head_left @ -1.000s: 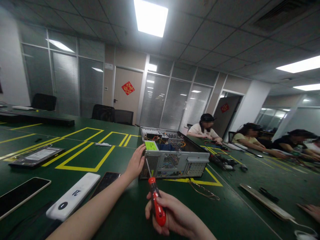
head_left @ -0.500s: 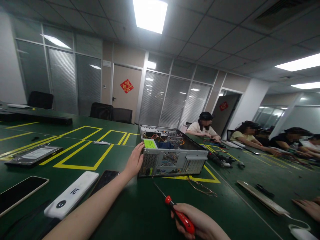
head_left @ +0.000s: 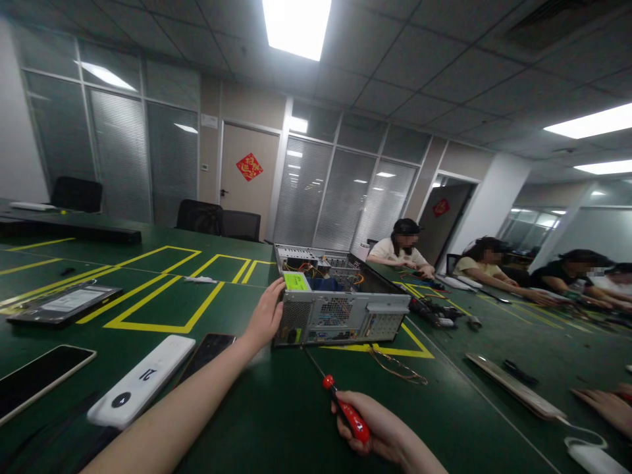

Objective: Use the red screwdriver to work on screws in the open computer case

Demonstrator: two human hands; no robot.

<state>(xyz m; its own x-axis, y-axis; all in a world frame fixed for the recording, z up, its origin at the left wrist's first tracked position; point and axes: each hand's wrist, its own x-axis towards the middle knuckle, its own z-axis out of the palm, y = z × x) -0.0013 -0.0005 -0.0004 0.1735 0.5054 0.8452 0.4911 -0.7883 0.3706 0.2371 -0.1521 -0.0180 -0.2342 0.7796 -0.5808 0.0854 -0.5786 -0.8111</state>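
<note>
An opened metal computer case [head_left: 355, 316] lies on the green table, its rear panel facing me and its top uncovered. Inside, cables and a part with a bright green label [head_left: 296, 282] show. My left hand [head_left: 266, 313] rests against the case's left side, fingers stretched out along it near the label. Below the case, my right hand [head_left: 368, 421] is wrapped round the red handle of a screwdriver [head_left: 353, 416]. Its thin shaft points up and left, the tip close to the case's lower rear edge; whether they touch I cannot tell.
Left lie a hard drive [head_left: 66, 303], a phone [head_left: 49, 378], a white device marked 21 [head_left: 143, 378] and a dark phone-like slab [head_left: 207, 355]. Thin wires [head_left: 397, 368] lie before the case. Rightward are a power strip [head_left: 513, 385] and another person's hand [head_left: 602, 405]. Several people sit beyond.
The screwdriver and my right hand have shifted slightly up and left, bringing the tip nearer the case's lower edge. My left hand stays against the case.
</note>
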